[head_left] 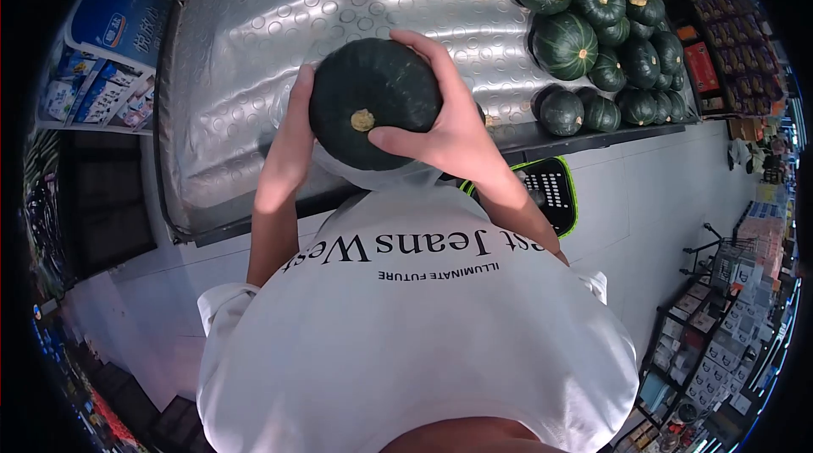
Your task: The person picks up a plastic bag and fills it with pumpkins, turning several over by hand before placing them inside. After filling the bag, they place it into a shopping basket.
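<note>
I hold a dark green squash [373, 102] with a pale stem stub up in front of my chest, above the edge of a metal display counter. My left hand [292, 135] cups its left side. My right hand [449, 127] wraps over its top and right side, thumb pressed near the stem. A thin clear plastic bag [364, 175] hangs just under the squash, between my hands.
The dimpled metal counter [279, 21] stretches ahead. A pile of several green squashes [593, 21] fills its right end. A black basket with a green rim [555, 190] sits on the floor below my right arm. Shelves of packaged goods [720, 317] stand at right.
</note>
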Demonstrator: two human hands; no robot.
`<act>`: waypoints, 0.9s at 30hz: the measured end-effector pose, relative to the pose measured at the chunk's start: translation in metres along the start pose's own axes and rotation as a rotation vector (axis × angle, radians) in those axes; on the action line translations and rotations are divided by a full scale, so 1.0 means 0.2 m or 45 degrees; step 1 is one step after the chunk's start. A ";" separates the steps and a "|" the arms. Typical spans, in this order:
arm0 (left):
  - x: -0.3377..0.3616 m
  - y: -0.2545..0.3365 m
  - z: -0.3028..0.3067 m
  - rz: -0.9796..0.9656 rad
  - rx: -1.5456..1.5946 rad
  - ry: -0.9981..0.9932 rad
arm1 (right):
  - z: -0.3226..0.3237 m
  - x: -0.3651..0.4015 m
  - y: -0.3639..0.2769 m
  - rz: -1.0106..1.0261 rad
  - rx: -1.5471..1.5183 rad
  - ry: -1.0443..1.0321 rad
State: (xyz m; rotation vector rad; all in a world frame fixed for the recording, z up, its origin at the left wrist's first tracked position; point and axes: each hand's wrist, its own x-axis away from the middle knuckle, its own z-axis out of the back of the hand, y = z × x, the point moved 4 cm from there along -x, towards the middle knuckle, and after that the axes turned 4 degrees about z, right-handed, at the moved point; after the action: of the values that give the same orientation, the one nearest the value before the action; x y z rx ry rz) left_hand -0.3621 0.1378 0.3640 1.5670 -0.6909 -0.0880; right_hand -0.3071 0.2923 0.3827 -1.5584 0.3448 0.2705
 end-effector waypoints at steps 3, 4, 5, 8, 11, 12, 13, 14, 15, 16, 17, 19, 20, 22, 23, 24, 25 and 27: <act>-0.04 -0.09 0.08 -0.018 -0.102 0.059 | -0.04 0.01 0.09 -0.188 -0.035 -0.033; -0.07 -0.15 0.11 -0.028 -0.217 0.077 | -0.03 0.01 0.12 -0.225 0.011 -0.060; -0.09 -0.18 0.12 -0.041 -0.332 0.094 | -0.01 0.02 0.15 -0.262 0.058 -0.089; -0.04 -0.15 0.08 0.268 -1.064 -0.066 | 0.03 0.05 0.22 -0.336 0.166 -0.140; 0.05 -0.15 0.01 0.079 -1.788 -0.299 | 0.08 0.07 0.28 -0.333 0.361 -0.174; 0.04 -0.17 -0.02 0.027 -1.660 -0.502 | 0.08 0.07 0.29 -0.304 0.447 -0.185; 0.04 -0.19 -0.03 -0.018 -1.523 -0.700 | 0.08 0.07 0.31 -0.276 0.530 -0.197; 0.04 -0.20 -0.05 -0.059 -1.379 -0.891 | 0.07 0.07 0.32 -0.246 0.552 -0.257; 0.02 -0.18 -0.06 -0.179 -1.391 -0.841 | 0.06 0.08 0.34 -0.215 0.574 -0.314; 0.01 -0.14 -0.09 -0.303 -1.403 -0.792 | 0.04 0.08 0.35 -0.182 0.597 -0.369; 0.00 -0.11 -0.11 -0.429 -1.410 -0.741 | 0.02 0.09 0.38 -0.268 0.554 -0.415; -0.01 -0.10 -0.12 -0.560 -1.230 -0.708 | 0.03 0.09 0.45 -0.278 0.504 -0.363; -0.01 -0.09 -0.12 -0.622 -1.136 -0.685 | 0.03 0.09 0.48 -0.283 0.479 -0.343; -0.01 -0.08 -0.14 -0.658 -0.896 -0.825 | 0.01 0.09 0.48 -0.312 0.571 -0.396; 0.00 -0.07 -0.15 -0.671 -0.776 -0.896 | 0.01 0.09 0.49 -0.328 0.615 -0.419; 0.00 -0.08 -0.16 -0.674 -0.739 -0.944 | -0.01 0.10 0.49 -0.274 0.665 -0.467; -0.01 -0.09 -0.18 -0.681 -0.701 -0.993 | -0.02 0.10 0.50 -0.217 0.718 -0.515; -0.03 -0.11 -0.18 -0.624 -0.696 -1.019 | -0.02 0.10 0.51 -0.072 0.815 -0.602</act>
State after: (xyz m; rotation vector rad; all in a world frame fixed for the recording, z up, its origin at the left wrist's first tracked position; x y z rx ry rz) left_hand -0.3430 0.1726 0.3470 1.1006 -0.7810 -1.2170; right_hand -0.3281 0.2867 0.2807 -0.8378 0.0032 0.4252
